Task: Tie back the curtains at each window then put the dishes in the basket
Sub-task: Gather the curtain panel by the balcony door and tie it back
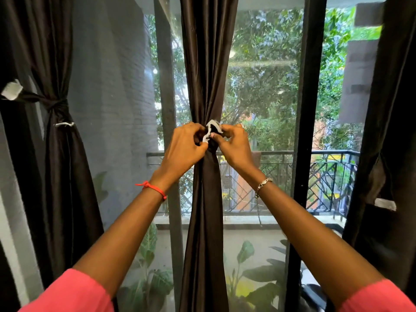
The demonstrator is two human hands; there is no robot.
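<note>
The left hand (pixel 184 146) and right hand (pixel 235 145) each pinch an end of the white-edged dark fabric tie (pixel 210 129), probably to fasten it; it cinches the dark-brown satin curtain (pixel 207 64) mid-window; beyond stands a black metal balcony railing (pixel 326 152). No dishes or basket show.

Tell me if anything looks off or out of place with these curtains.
Nothing looks damaged. The left curtain is tied, but a white tab sticks out sideways. The left hand and right hand pinch the white strip on the middle curtain; the right curtain hangs untied.
</note>
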